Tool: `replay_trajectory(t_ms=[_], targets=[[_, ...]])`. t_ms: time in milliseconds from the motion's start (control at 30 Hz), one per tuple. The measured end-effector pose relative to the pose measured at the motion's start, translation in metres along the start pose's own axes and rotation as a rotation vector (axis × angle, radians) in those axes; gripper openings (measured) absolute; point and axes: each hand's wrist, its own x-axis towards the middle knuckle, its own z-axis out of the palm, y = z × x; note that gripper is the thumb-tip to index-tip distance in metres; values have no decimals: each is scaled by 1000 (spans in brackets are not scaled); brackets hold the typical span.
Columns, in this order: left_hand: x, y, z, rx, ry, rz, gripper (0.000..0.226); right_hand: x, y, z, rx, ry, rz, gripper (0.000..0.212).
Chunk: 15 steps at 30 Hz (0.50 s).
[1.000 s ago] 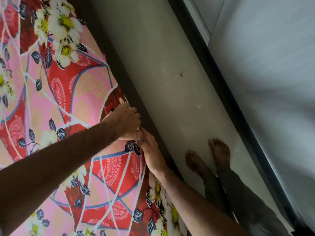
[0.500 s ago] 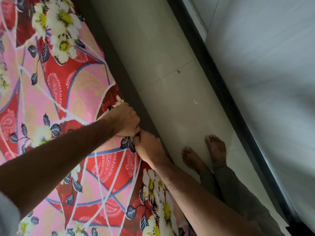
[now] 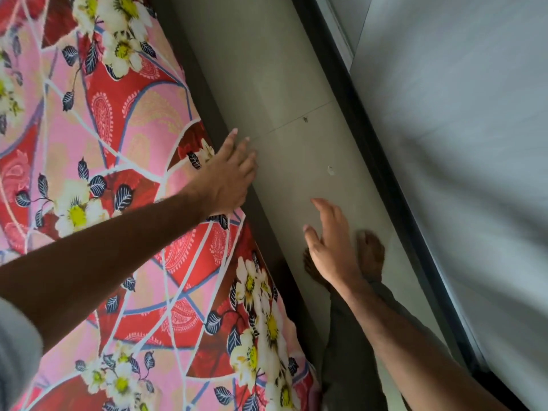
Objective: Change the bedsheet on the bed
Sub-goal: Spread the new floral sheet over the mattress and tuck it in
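A pink and red bedsheet (image 3: 112, 149) with white flowers covers the bed and fills the left half of the head view. My left hand (image 3: 228, 176) lies flat at the sheet's right edge, fingers stretched over the bed's side, holding nothing. My right hand (image 3: 332, 241) hovers off the bed above the floor, fingers apart and empty. The bed's dark side (image 3: 213, 114) runs along the sheet's edge.
A narrow strip of grey tiled floor (image 3: 284, 84) lies between the bed and a dark skirting (image 3: 355, 120) below a pale wall (image 3: 459, 143). My bare feet (image 3: 370, 253) and trouser legs stand on that strip, close to the bed.
Both hands were closed together on the sheet's edge. Now they have let go: the left hand has flattened on the edge, and the right has swung away to the right over the floor.
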Motion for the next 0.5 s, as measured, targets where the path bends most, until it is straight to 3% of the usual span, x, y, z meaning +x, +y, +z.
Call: replay_trajectory(t_ms=[67,233,333,500], targets=[[-27,19,-21,-133,36,16,70,-20,-3,6,-27,2,-75,59],[-108,107,-49,-397,-50,152,59,-99,5,41,-14,-155,-131,57],[-130,144,-42,-445,-84,198,58,-152,13,73,201,-289,-68,54],[-91,159,-44,-413,-135,236,57,-159,23,105,433,-231,49,56]])
